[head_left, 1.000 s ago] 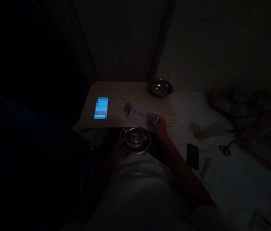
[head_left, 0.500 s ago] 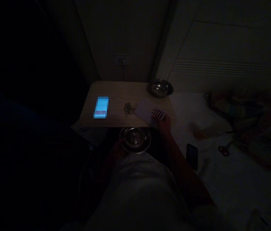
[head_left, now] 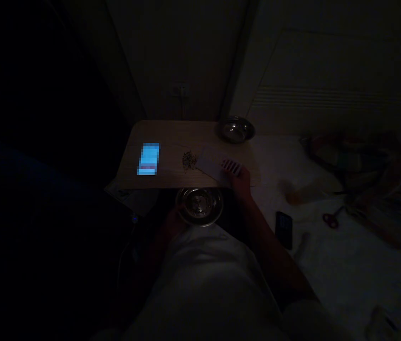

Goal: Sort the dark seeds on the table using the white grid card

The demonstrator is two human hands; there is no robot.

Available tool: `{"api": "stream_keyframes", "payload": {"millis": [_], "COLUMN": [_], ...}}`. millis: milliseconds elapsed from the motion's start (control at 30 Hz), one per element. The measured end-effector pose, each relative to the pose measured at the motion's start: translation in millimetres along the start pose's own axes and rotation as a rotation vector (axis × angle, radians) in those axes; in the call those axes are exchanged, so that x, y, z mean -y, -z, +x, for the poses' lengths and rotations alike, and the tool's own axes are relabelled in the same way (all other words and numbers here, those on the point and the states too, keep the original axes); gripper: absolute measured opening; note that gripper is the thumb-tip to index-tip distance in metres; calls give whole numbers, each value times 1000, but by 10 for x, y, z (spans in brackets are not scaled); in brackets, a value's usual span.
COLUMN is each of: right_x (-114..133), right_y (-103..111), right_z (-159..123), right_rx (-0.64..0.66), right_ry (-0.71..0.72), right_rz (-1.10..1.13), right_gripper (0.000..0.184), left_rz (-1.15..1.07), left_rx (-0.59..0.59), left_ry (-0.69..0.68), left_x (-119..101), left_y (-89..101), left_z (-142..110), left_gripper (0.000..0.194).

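Note:
My right hand (head_left: pixel 240 182) is closed around a white card (head_left: pixel 212 166) with a row of dark stripes along its upper side. The card's far end touches or nearly touches the right side of a small pile of dark, seed-like bits (head_left: pixel 188 161) on the wooden table (head_left: pixel 168 135). Below the table's near edge, my left hand (head_left: pixel 177 219) grips the left rim of a shiny metal bowl (head_left: pixel 200 220). Small bits seem to lie in that bowl, though the dim light hides what they are. Most fingers of my left hand are in shadow.
A lit phone (head_left: pixel 148 159) lies on the table's left part, and a second metal bowl (head_left: pixel 236 130) stands at its back right corner. On the white sheet to the right are a dark phone (head_left: pixel 284 230), red-handled scissors (head_left: pixel 330 220) and crumpled cloth (head_left: pixel 360 156). A wall socket (head_left: pixel 179 89) is behind.
My right hand drew the card back to the right, away from the pile, then brought it slightly left again. My left hand and the bowl stay in place.

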State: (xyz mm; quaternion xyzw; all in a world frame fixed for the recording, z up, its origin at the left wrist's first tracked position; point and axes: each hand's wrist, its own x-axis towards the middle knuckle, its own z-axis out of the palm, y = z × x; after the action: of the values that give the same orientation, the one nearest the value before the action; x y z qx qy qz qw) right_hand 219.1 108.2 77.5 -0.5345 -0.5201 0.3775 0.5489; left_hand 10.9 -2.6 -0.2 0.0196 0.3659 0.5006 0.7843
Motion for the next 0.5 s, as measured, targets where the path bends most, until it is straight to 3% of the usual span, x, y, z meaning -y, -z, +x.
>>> {"api": "stream_keyframes", "payload": {"millis": [300, 500], "right_x": [-6, 4], "right_y": [-19, 15], "right_z": [26, 9], "right_rx": [19, 30], "right_ry": [5, -9], "right_rz": [-20, -41], "right_gripper": [32, 28], "left_rz": [27, 40], "left_rx": [-34, -126], "left_ry": [-42, -161], "left_x": [-1, 49], "left_y": [-2, 87], "left_z": [-19, -53], "left_gripper": [48, 47]}}
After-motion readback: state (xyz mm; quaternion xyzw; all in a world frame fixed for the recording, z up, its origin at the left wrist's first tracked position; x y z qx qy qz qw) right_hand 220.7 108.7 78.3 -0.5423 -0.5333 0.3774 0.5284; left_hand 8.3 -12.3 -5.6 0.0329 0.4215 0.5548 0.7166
